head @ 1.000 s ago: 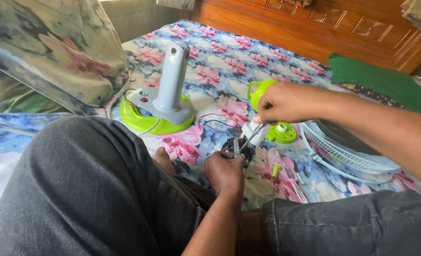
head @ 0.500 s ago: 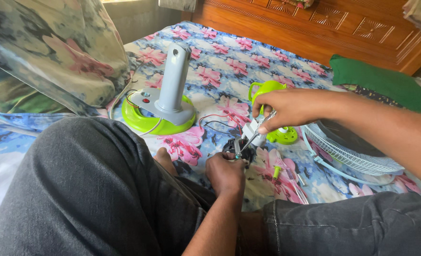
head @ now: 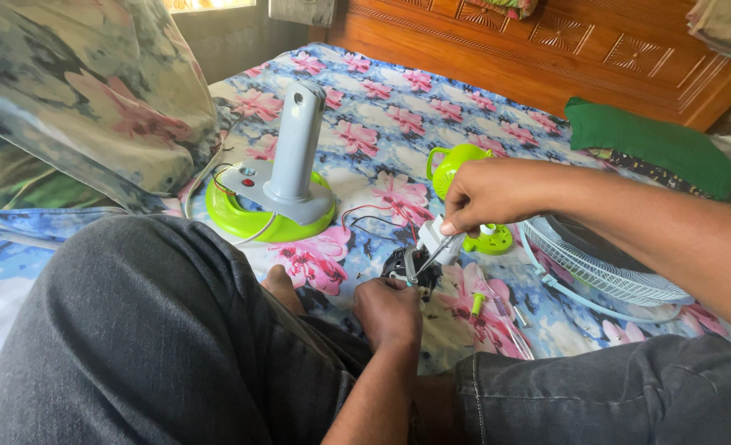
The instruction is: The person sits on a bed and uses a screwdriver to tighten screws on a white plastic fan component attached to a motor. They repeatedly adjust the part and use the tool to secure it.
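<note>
Motor (head: 404,268), a small dark unit with red and black wires (head: 374,218) leading off it, lies on the floral bedsheet (head: 398,107) between the person's knees. Left hand (head: 388,311) is closed around the near edge of the motor, fingers curled, steadying it. Right hand (head: 489,196) is pinched shut on the handle end of a slim metal tool (head: 433,254), which slants down with its tip touching the top of the motor. A white block sits just under the right hand; its nature cannot be told.

Just beyond the right hand stands a lime-green fan housing part (head: 458,165), with a second green piece (head: 491,241) beside the tool. A small green-handled screwdriver (head: 477,303) lies near the motor to the right. A white wire fan guard (head: 604,268) rests further right, partly under the right forearm. A grey column on a green fan base (head: 273,202) stands upright to the left. A floral pillow (head: 77,91) sits at far left, a green cloth (head: 654,144) near the wooden headboard (head: 547,58).
</note>
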